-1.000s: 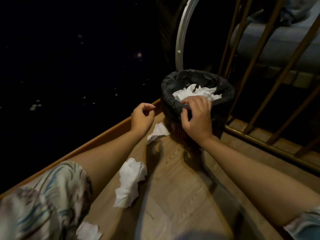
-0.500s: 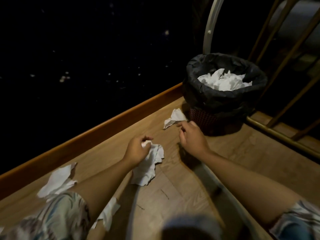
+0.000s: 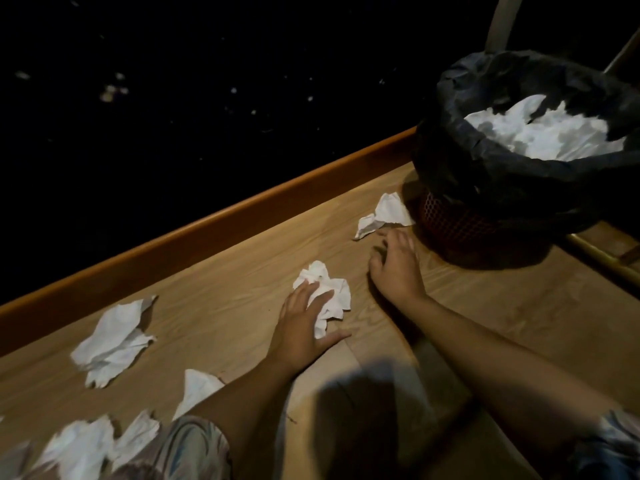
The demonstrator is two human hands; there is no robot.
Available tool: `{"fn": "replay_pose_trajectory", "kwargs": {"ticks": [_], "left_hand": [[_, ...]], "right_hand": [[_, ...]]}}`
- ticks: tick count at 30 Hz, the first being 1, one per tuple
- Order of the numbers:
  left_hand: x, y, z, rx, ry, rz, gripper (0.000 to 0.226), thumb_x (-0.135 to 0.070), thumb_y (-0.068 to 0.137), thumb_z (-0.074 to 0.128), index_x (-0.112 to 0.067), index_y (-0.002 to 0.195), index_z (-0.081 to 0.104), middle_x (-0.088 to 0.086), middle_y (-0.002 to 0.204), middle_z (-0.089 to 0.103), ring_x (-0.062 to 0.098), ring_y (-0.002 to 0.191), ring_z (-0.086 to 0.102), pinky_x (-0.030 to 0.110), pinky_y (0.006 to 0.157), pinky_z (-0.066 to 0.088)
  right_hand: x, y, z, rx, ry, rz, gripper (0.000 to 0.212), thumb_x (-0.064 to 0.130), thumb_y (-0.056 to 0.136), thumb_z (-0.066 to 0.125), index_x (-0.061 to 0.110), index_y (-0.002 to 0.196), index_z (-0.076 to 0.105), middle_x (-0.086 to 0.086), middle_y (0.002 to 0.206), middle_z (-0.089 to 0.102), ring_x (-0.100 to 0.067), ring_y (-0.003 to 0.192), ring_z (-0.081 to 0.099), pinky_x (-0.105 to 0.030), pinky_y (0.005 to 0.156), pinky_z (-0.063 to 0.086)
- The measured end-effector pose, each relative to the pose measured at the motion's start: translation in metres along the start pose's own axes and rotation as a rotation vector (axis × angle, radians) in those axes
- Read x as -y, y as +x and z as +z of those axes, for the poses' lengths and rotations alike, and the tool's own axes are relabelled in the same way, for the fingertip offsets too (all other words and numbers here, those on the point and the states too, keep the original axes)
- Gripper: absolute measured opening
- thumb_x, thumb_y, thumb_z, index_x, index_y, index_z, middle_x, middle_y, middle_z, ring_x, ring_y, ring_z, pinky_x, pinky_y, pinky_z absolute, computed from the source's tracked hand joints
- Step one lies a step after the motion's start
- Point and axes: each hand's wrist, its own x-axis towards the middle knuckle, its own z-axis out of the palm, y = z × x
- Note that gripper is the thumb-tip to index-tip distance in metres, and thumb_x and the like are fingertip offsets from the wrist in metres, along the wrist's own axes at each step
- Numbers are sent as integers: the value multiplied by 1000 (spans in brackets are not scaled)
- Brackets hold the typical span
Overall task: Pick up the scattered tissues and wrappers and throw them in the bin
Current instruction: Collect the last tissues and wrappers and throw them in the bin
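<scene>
Wood floor [image 3: 485, 317], hands now apparently off bin [image 3: 519, 181]

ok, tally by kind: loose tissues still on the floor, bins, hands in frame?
Loose tissues on the floor: 6. One by the bin base, one under the left hand, one by the skirting, one beside the left forearm, two at the bottom left
Bins: 1, already holding tissues
Hands: 2, left hand, right hand
Total: 9
</scene>
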Motion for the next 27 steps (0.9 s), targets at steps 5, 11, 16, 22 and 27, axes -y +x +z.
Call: {"fn": "replay_pose_trajectory", "kwargs": {"ticks": [5,11,16,22,27], "left_hand": [[1,12,7,-191,-89,-44,54,-64,81,55,-33,124,63,-3,123,52,14,119,41,27,97,37],[2,20,8,-219,-180,-86,37,-57,84,57,-27,102,69,-8,95,53,7,96,39,22,79,29],[-3,15,6,-312,-175,-111,33,-47,87,63,-26,66,48,-9,68,42,14,73,45,30,71,34],[-4,-7,1,-278,-303,-230,14,-11,78,67,-11,69,56,-2,89,47,10,85,42,18,70,36],[-2,-19,-25,-325,-503,-320,29,6,80,60,-21,90,55,-7,94,59,3,89,56,17,77,47]], "right_hand": [[-6,39,21,-41,117,185,77,31,88,63,21,150,18,-9,156,27,-28,144,22,-50,113,32],[-30,80,30,72,-91,199,59,52,88,59,23,137,43,-9,162,9,-35,146,13,-45,114,25],[-34,53,46,43,-69,98,18,23,92,58,12,79,61,-7,155,35,-27,146,20,-40,117,25],[-13,4,46,28,16,-179,12,0,79,56,9,74,53,-8,89,57,-25,95,52,-25,75,36],[10,24,38,57,-137,-254,42,10,81,63,15,122,54,-10,129,50,-25,123,42,-37,102,38]]}}
